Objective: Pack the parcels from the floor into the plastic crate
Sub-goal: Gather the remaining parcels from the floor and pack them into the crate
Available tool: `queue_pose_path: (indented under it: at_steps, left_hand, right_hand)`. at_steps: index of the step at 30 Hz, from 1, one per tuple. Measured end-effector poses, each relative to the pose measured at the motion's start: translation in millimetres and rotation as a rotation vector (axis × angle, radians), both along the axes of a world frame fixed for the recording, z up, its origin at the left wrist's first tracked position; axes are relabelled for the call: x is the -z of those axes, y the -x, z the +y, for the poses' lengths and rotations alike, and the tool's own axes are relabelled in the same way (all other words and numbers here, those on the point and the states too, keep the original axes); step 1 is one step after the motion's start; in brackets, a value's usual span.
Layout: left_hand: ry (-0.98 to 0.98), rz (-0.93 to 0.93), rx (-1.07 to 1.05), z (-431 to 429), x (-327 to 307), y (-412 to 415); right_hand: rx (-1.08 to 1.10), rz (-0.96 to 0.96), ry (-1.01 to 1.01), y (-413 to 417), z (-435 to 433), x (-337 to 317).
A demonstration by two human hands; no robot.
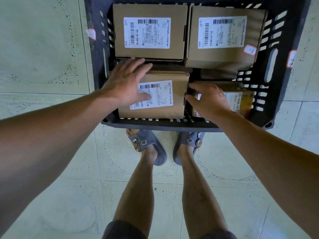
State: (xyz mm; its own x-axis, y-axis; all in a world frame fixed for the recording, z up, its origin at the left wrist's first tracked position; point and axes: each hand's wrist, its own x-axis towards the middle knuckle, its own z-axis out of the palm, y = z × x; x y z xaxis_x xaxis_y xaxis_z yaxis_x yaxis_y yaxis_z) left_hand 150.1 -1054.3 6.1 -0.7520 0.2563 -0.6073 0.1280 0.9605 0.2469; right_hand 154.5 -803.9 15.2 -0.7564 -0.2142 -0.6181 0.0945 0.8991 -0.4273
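Note:
A dark plastic crate stands on the floor in front of my feet. Inside lie several cardboard parcels with white labels: one at the far left, one at the far right, a near-left box and a lower taped parcel at the near right. My left hand lies flat with spread fingers on top of the near-left box. My right hand rests on the taped parcel, its fingertips touching the right side of the near-left box.
Pale tiled floor surrounds the crate. My feet in grey slippers stand right against the crate's near rim. Small white tags hang on the crate's left and right walls.

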Motion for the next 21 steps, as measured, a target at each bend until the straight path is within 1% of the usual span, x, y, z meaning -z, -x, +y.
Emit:
queue_pose_path:
  at_steps: [2,3,6,9,15,19,21]
  left_hand:
    - [0.032,0.054,-0.116,-7.3,-5.8,-2.9]
    - [0.055,0.042,-0.178,-11.4,-8.7,-4.3]
    - [0.106,-0.101,-0.249,-16.3,-13.5,-6.0]
    - [0.023,-0.170,-0.359,-14.9,-12.5,-0.4]
    - [0.028,-0.262,-0.377,-13.3,-9.6,9.0]
    - [0.062,-0.328,-0.340,-11.4,-8.0,16.2]
    - [0.090,-0.331,-0.327,-11.5,-6.8,15.6]
  right_hand:
    - [0.031,-0.052,-0.006,-0.7,-3.4,-5.8]
    - [0.038,-0.078,-0.016,-0.1,-5.9,-7.4]
    - [0.072,-0.105,-0.015,1.3,-14.0,-1.3]
    - [0.122,-0.091,0.015,2.1,-18.8,5.2]
    - [0.074,-0.074,-0.020,5.9,-20.1,9.9]
    - [0.098,-0.101,0.001,11.1,-19.8,11.6]
    - [0.079,-0.085,-0.012,12.8,-14.5,9.4]
